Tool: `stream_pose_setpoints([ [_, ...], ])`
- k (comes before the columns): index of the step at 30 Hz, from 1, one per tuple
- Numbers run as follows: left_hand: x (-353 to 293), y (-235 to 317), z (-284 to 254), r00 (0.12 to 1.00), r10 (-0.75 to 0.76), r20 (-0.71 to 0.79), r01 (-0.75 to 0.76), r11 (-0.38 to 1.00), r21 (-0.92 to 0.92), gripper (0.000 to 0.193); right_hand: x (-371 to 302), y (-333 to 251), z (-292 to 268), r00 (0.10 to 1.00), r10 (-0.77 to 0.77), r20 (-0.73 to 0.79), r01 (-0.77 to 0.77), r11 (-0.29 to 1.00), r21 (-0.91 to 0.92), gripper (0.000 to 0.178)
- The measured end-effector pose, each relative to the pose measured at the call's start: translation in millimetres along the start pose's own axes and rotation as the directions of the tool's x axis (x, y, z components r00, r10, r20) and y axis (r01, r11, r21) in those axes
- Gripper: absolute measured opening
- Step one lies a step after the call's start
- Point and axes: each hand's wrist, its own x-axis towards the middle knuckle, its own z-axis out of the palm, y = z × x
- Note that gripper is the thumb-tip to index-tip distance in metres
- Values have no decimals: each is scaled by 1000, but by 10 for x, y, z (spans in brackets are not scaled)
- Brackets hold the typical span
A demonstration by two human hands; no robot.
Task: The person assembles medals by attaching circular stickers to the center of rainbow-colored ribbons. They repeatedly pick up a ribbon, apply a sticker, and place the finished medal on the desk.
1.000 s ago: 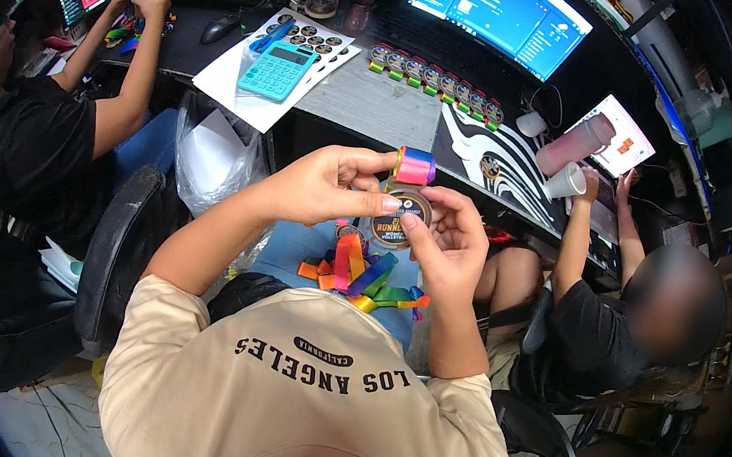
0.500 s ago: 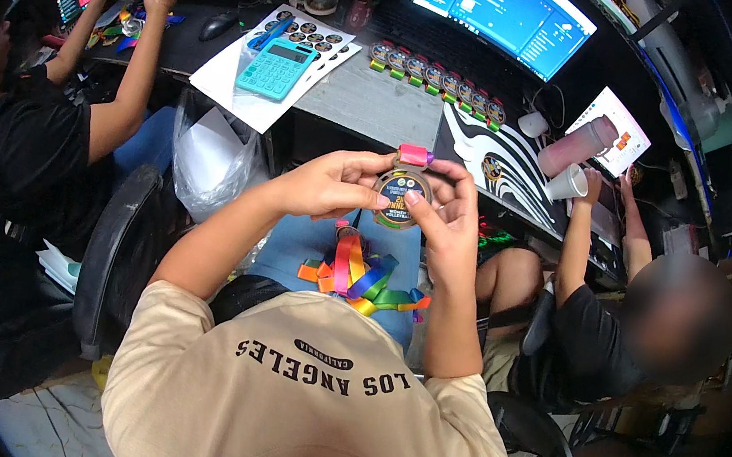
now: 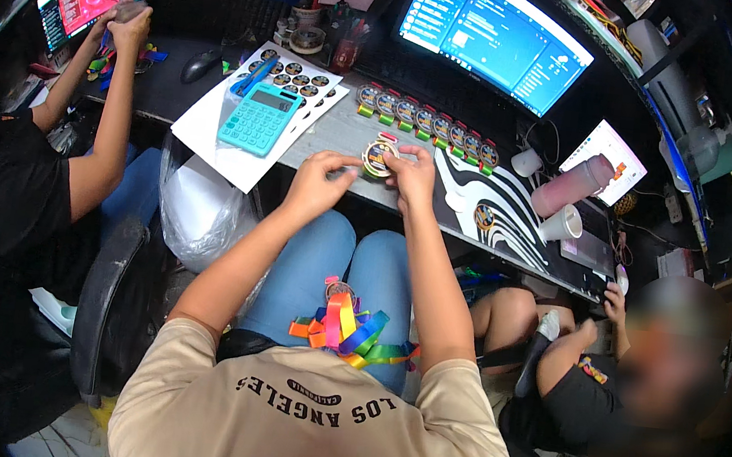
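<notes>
My right hand [image 3: 413, 175] holds a round medal [image 3: 378, 157] with a dark printed face and a pink ribbon piece at its top, over the desk's front edge. Just left of it, my left hand [image 3: 321, 185] is off the medal, its fingers loosely bent, thumb and forefinger apart. Beyond both hands stands a row of several similar medals [image 3: 428, 123] with short ribbon ends. On my lap lies a bundle of rainbow-coloured ribbons [image 3: 354, 327], with another medal [image 3: 340, 291] at its top.
A turquoise calculator [image 3: 259, 119] and blue pen lie on sheets of round stickers [image 3: 314, 82]. To the right are a zebra-striped mat [image 3: 509, 221], a white cup [image 3: 563, 222] and a pink tumbler [image 3: 574, 184]. A clear plastic bag [image 3: 202, 220] hangs left. People sit on both sides.
Both hands have moved forward from above my lap to the desk edge. The left hand has come off the medal, while the right still holds it.
</notes>
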Motion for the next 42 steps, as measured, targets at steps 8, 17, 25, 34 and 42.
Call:
stream_pose_setpoints([
  [8,22,-35,364,999,2,-50,25,853,522,36,613,178,372,996,-20,-87,5,985,-171,31],
  [17,71,-57,607,991,6,-135,81,771,631,49,789,320,387,989,-116,-87,79,936,-344,29],
  [25,68,-105,699,979,52,-197,97,732,674,49,705,177,397,997,-16,-70,-5,960,-280,25],
  [34,36,-86,677,970,104,-222,69,753,654,45,606,121,338,999,-11,-36,3,976,-219,27],
  [42,20,-80,647,973,119,-199,37,769,638,44,345,-245,377,788,-603,-124,496,742,-451,22],
])
